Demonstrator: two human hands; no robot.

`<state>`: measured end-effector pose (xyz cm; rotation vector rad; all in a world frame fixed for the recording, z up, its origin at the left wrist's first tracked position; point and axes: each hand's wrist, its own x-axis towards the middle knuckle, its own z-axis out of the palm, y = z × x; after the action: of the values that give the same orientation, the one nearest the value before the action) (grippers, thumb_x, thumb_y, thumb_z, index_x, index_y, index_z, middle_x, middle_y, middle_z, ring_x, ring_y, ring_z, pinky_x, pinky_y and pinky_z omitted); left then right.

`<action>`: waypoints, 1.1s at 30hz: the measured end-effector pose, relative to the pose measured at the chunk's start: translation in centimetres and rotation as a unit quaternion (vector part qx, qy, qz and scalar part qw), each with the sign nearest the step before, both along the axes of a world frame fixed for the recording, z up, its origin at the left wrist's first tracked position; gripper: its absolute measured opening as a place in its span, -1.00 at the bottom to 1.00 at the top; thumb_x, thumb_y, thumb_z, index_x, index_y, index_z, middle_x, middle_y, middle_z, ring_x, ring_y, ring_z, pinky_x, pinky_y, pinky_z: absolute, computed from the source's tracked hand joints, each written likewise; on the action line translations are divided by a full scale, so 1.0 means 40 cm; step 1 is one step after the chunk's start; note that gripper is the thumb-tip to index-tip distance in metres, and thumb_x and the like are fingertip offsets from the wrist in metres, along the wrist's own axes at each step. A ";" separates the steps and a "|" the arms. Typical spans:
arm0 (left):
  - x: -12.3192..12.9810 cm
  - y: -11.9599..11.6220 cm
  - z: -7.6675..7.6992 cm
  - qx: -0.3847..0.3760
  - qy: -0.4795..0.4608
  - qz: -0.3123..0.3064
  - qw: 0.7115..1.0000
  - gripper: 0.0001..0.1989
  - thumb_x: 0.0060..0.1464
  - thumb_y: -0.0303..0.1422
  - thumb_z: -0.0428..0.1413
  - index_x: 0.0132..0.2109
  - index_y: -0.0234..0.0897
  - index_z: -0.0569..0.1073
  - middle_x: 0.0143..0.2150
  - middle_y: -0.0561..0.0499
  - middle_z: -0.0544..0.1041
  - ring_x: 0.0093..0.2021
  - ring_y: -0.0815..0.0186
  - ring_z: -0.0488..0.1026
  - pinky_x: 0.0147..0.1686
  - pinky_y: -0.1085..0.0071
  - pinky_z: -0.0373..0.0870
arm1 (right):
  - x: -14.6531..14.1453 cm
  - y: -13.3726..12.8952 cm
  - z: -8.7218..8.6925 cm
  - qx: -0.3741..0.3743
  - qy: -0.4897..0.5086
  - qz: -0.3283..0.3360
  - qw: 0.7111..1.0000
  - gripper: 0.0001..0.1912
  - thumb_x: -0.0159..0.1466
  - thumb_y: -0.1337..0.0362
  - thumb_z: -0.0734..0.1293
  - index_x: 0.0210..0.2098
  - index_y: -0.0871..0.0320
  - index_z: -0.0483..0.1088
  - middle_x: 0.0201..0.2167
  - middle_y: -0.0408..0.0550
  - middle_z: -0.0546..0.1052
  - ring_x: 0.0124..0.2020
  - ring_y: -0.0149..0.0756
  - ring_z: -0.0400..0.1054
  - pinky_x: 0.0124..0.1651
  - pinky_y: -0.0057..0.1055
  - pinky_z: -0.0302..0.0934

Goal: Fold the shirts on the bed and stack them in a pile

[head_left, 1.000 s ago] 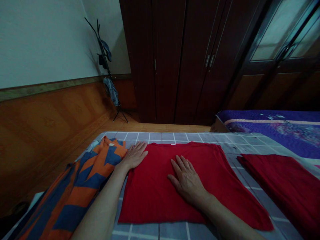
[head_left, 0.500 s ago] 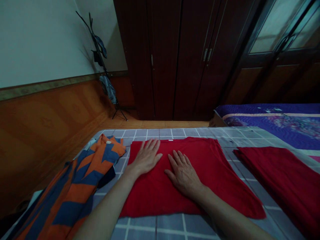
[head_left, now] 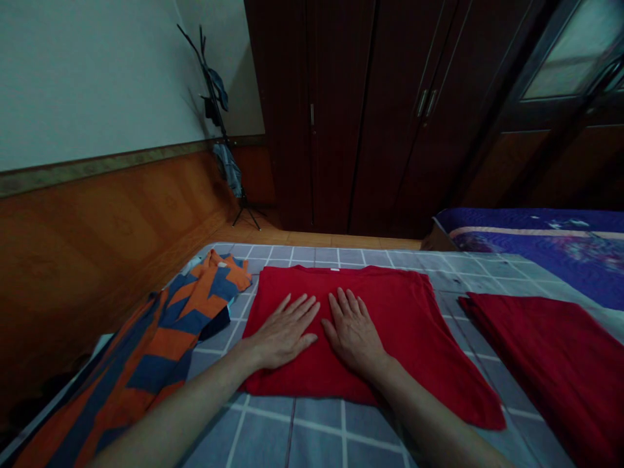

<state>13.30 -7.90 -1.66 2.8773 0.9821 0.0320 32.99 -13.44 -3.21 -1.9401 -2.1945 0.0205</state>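
Observation:
A red garment (head_left: 404, 325) lies spread on the checked grey-blue bedding (head_left: 316, 429), with a small white tag at its far edge. My left hand (head_left: 285, 330) rests flat on its left part, fingers stretched out. Just to the right, my right hand (head_left: 355, 330) lies on the middle of the cloth, fingers spread and pointing away from me. The two hands are close but apart, and neither holds anything.
Orange and blue clothing (head_left: 166, 344) is heaped at the left. A folded red cloth (head_left: 550, 351) lies at the right. Beyond are a dark wardrobe (head_left: 336, 130), a coat stand (head_left: 214, 97) and a purple bedspread (head_left: 536, 244).
My left hand has slid nearer to me over the red cloth, from its far left part. The cloth's near left edge has shifted, and the view has turned slightly left.

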 end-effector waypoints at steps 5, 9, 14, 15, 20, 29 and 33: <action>-0.121 0.000 -0.013 0.038 0.029 0.113 0.992 -0.44 0.28 -0.17 -0.22 0.35 -0.24 -0.02 0.38 -0.07 -0.02 0.37 0.19 -0.13 0.30 0.10 -0.22 | 0.003 0.003 -0.012 0.013 0.013 0.000 1.000 -0.39 0.34 0.08 0.09 0.26 0.32 0.11 0.30 0.23 0.06 0.32 0.06 -0.16 0.28 -0.05 -0.24; -0.135 -0.016 0.013 0.070 0.010 0.170 0.983 -0.44 0.28 -0.17 -0.23 0.35 -0.27 -0.01 0.37 -0.10 0.02 0.36 0.16 -0.09 0.30 0.10 -0.19 | 0.002 0.002 -0.012 0.014 0.021 0.001 1.000 -0.38 0.34 0.07 0.09 0.26 0.33 0.11 0.30 0.24 0.06 0.32 0.05 -0.16 0.28 -0.03 -0.25; -0.035 -0.127 0.000 0.013 0.005 0.057 0.998 -0.39 0.28 -0.12 -0.23 0.37 -0.19 -0.19 0.39 -0.02 -0.10 0.37 0.23 -0.17 0.31 0.16 -0.18 | 0.002 0.000 -0.005 0.009 0.024 0.003 1.000 -0.39 0.34 0.09 0.09 0.27 0.35 0.10 0.29 0.26 0.05 0.32 0.06 -0.16 0.28 -0.03 -0.25; -0.040 -0.138 -0.007 0.011 0.011 0.051 0.999 -0.39 0.28 -0.12 -0.22 0.37 -0.18 -0.18 0.39 -0.02 -0.09 0.37 0.22 -0.16 0.31 0.15 -0.18 | 0.002 0.000 -0.005 0.010 0.024 0.003 1.000 -0.38 0.34 0.08 0.09 0.27 0.35 0.10 0.30 0.26 0.05 0.32 0.07 -0.15 0.28 -0.04 -0.25; -0.116 -0.134 -0.004 0.035 0.044 0.138 0.989 -0.40 0.27 -0.10 -0.21 0.35 -0.24 -0.02 0.37 -0.10 0.00 0.36 0.14 -0.09 0.29 0.06 -0.15 | 0.002 0.002 -0.009 0.011 0.026 0.004 1.000 -0.36 0.34 0.04 0.09 0.27 0.35 0.09 0.29 0.28 0.06 0.31 0.11 -0.13 0.27 -0.02 -0.23; 0.026 -0.159 -0.024 0.046 0.011 0.077 0.996 -0.35 0.26 -0.05 -0.23 0.36 -0.30 -0.09 0.39 -0.10 -0.08 0.37 0.19 -0.15 0.31 0.10 -0.21 | 0.004 -0.002 -0.007 0.012 0.023 0.005 1.000 -0.38 0.35 0.08 0.08 0.27 0.35 0.09 0.29 0.29 0.06 0.31 0.10 -0.14 0.27 -0.05 -0.25; -0.109 -0.132 -0.042 0.097 0.036 0.197 0.975 -0.37 0.26 -0.07 -0.21 0.33 -0.35 0.03 0.35 -0.18 0.05 0.35 0.11 -0.05 0.27 0.01 -0.11 | 0.002 0.000 -0.010 0.011 0.029 0.003 1.000 -0.36 0.34 0.05 0.09 0.27 0.34 0.09 0.29 0.27 0.06 0.31 0.12 -0.14 0.27 -0.03 -0.24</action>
<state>8.95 -13.19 -3.33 2.8122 1.6353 0.0582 33.06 -13.43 -3.61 -1.8981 -2.1546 0.0531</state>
